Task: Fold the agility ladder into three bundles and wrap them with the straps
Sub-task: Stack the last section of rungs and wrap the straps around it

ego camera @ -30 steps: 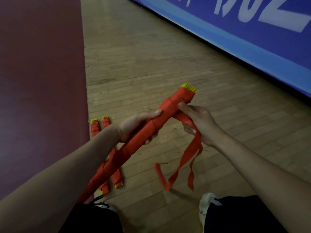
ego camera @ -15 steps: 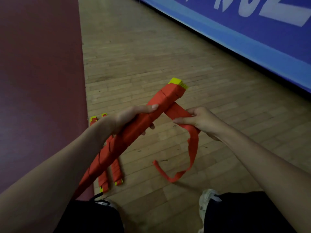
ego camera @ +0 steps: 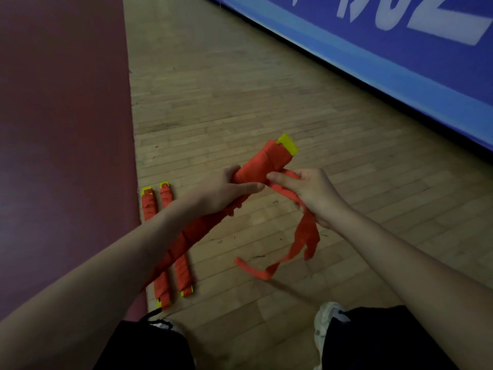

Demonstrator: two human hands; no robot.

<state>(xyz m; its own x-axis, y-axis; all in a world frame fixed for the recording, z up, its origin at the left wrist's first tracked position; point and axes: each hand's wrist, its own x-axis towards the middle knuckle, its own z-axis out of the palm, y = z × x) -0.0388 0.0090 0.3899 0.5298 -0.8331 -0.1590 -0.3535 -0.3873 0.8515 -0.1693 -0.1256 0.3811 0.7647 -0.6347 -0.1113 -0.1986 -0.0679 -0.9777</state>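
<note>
Two bundles done, one more being wrapped

Head view: two wrapped bundles (ego camera: 148, 206) lie side by side on the wood floor (ego camera: 240, 102), just beside the dark red mat (ego camera: 61, 129), out of the way. The left hand (ego camera: 226, 193) is curled round the third bundle (ego camera: 262, 162) and holds it up off the floor, yellow end (ego camera: 287, 144) pointing away, so the folds cannot open up. The right hand (ego camera: 312, 193) pinches the orange strap (ego camera: 308, 233) right by the bundle, thumb on top, likely to pull it snug for one more turn. The rest of the strap hangs down in a loop, its end near the floor, so it looks like a few turns are left
</note>
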